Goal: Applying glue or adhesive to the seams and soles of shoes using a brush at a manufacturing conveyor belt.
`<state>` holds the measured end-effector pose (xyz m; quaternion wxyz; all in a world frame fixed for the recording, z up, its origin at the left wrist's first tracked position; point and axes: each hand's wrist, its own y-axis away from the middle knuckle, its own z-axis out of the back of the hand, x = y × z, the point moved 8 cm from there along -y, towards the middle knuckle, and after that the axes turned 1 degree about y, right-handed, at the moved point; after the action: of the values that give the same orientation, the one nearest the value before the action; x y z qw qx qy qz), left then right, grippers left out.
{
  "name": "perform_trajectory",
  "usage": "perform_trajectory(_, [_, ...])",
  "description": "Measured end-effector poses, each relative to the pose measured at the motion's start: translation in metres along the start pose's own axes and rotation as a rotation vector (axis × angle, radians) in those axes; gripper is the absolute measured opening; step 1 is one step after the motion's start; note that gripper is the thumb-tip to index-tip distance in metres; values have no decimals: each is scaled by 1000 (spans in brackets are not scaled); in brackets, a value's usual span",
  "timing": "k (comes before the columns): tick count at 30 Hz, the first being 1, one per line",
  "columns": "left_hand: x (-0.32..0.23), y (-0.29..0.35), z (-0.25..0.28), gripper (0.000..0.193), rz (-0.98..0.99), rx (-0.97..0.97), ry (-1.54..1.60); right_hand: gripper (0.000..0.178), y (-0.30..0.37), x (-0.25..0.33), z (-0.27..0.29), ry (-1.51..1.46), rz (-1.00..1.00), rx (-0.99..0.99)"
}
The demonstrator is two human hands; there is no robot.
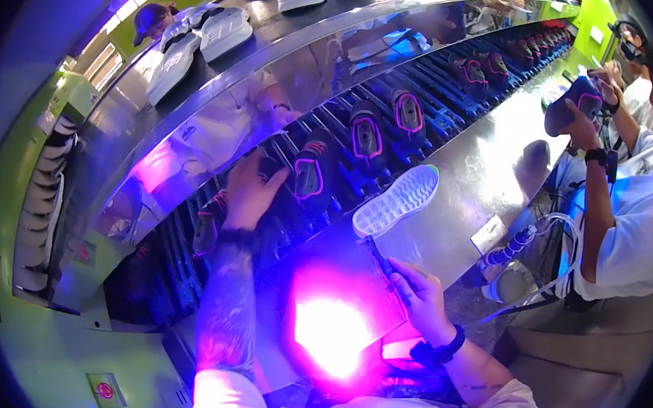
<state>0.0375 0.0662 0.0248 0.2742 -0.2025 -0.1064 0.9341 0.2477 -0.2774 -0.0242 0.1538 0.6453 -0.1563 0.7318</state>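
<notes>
My left hand (253, 194) reaches over the conveyor, its thumb and fingers around a dark shoe upper (269, 167) that they partly hide. To the right of it stands another dark shoe upper (309, 176) with a pink-edged opening. My right hand (420, 294) grips a slim dark-handled tool (380, 259), which points up and to the left. By the tool's tip a white shoe sole (397, 202) lies on the metal ledge (462, 180), its grid of hollows facing up. The tool's exact kind cannot be made out.
More pink-edged uppers (408, 112) stand along the conveyor's bars (445, 110). White soles (225, 31) lie on the upper belt. At the right, a person holds a dark shoe upper (573, 107). Bright pink light (331, 335) glares before me. Cables (569, 238) hang at the right.
</notes>
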Motion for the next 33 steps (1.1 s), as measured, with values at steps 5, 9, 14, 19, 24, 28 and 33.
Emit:
perform_trajectory(5, [49, 16, 15, 77, 100, 155, -38, 32, -7, 7, -16, 59, 125, 18])
perform_trajectory(9, [20, 19, -2, 79, 179, 114, -16, 32, -6, 5, -14, 59, 25, 53])
perform_trajectory(14, [69, -15, 19, 82, 296, 316, 251, 29, -1, -9, -17, 32, -27, -3])
perform_trajectory(19, [158, 40, 58, 72, 447, 410, 32, 30, 4, -10, -26, -52, -32, 2])
perform_trajectory(24, [146, 135, 111, 50, 555, -180, 911, 33, 7, -20, -19, -176, -140, 12])
perform_trajectory(28, [135, 244, 134, 57, 459, -215, 1894, 33, 8, -21, -18, -170, -151, 10])
perform_trajectory(33, [35, 318, 189, 88, 373, -618, 1076, 32, 11, -25, -33, -142, -166, 86])
